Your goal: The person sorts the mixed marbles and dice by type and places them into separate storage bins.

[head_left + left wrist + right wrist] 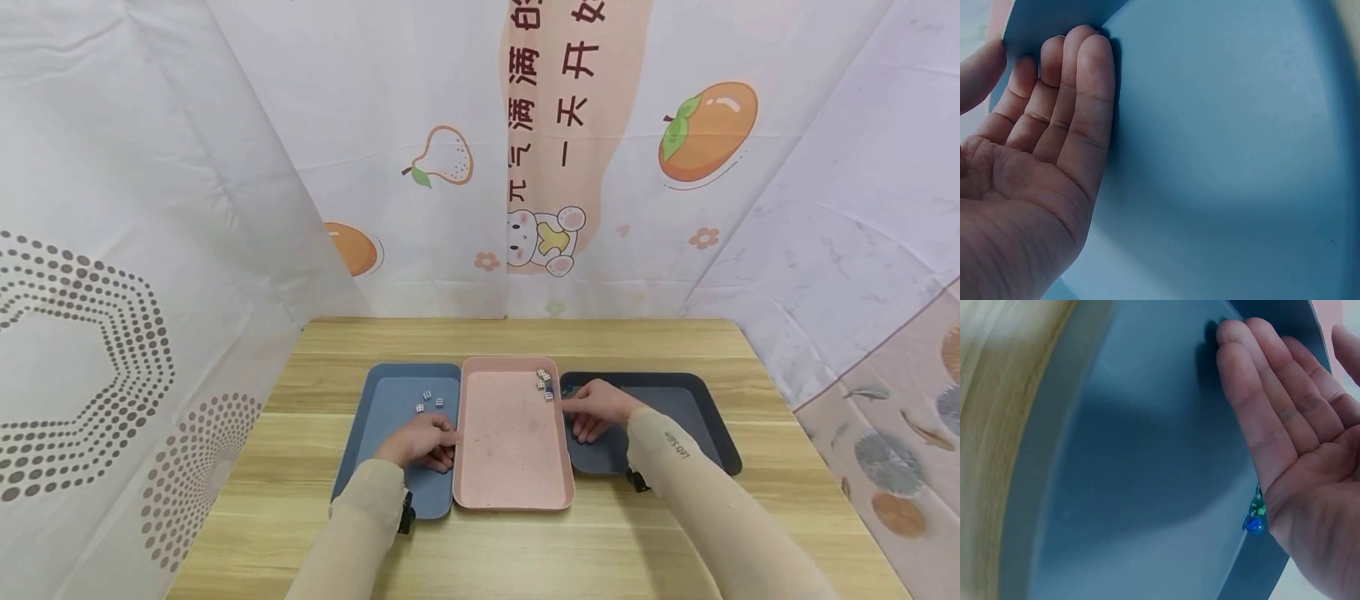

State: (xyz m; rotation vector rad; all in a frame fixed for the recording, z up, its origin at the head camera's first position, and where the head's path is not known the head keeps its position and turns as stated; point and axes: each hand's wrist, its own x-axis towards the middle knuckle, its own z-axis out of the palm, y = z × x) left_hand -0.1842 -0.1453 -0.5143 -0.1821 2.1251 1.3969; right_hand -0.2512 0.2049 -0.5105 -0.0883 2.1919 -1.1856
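My left hand [429, 442] reaches into the blue tray [360, 429], near the wall beside the pink tray [510, 492]. In the left wrist view the fingers [1091, 87] of that hand are nearly straight along the inner wall, with the thumb at the rim. My right hand [600, 408] is in the dark tray [693, 417] by its left wall. Its fingers [1244, 381] extend along the inside, the thumb over toward the pink tray's rim. Small shiny blue [1254, 525] and green pieces [1258, 505] lie partly hidden behind the right hand.
Three white dice [427, 395] are in the blue tray. Several dice [541, 384] cluster in the pink tray's far right corner. All three trays stand side by side on a wooden table [285, 492], with a printed curtain [450, 275] behind it.
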